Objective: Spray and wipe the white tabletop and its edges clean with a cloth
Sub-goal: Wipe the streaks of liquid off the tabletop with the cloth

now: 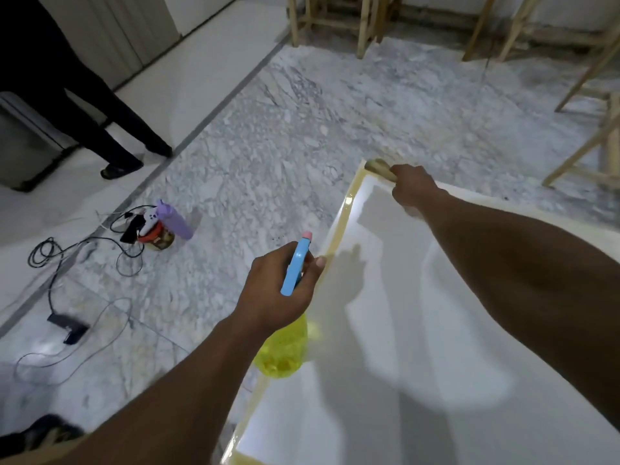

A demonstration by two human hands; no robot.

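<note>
The white tabletop (419, 330) fills the lower right, with a pale wooden edge (339, 229) along its left side. My left hand (281, 293) grips a spray bottle (285, 350) with a yellow body and a blue trigger head tipped with a pink nozzle, held over the table's left edge. My right hand (414, 187) reaches to the far left corner of the table and presses a tan cloth (380, 169) onto that corner. Most of the cloth is hidden under the hand.
A person in dark trousers (100, 105) stands at the upper left. On the marble floor lie black cables (67, 260), a charger (68, 327), a purple bottle (174, 219) and a jar. Wooden frames (335, 18) stand at the back and right.
</note>
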